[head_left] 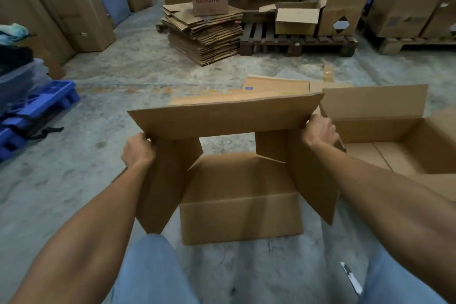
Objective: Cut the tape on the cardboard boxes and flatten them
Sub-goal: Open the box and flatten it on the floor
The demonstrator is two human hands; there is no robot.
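Observation:
I hold a brown cardboard box [237, 180] in front of my legs, open at both ends so the concrete floor shows through it. My left hand [138, 150] grips its left edge and my right hand [320, 131] grips its right edge. The flaps hang loose toward me. A second open cardboard box [394, 136] stands on the floor to the right, touching the held one. A cutter blade [351, 277] lies on the floor by my right knee. Flattened cardboard [276, 86] lies behind the held box.
A tall stack of flattened cardboard [204, 34] stands ahead, with a wooden pallet [296, 42] carrying boxes to its right. Large upright boxes [74, 10] line the left. A blue plastic pallet [37, 111] lies at the left edge.

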